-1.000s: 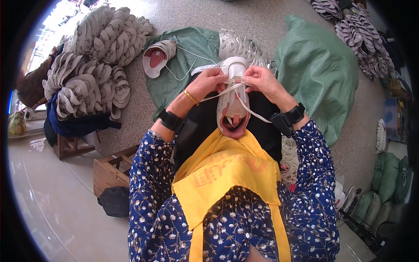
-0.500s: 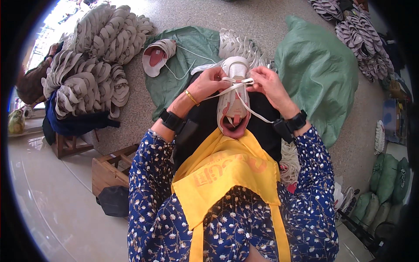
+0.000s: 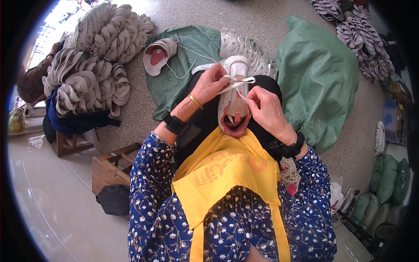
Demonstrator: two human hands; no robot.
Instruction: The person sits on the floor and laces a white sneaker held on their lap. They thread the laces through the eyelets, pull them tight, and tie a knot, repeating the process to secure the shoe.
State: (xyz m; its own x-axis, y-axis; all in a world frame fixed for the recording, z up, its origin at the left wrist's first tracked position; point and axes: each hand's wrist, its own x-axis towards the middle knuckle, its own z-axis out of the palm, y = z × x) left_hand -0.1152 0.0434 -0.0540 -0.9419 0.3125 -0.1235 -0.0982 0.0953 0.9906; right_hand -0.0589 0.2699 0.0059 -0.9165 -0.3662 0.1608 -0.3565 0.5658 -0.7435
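The grip of the left hand (image 3: 211,83) pinches a white lace (image 3: 249,80) across the shoe; that of the right hand (image 3: 267,110), nearer and to the right, pinches another strand. The pale shoe (image 3: 238,69) lies over the dark-clad lap, toe far and opening near, apparently so both hands reach its laces. Farther left, a second shoe (image 3: 152,69) rests on green sheeting (image 3: 198,37) over speckled floor (image 3: 187,15); a green sack (image 3: 316,83) bulges right, grey stacks (image 3: 111,37) far left.

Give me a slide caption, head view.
Left hand and right hand pinching white lace on a pale shoe near a yellow apron.
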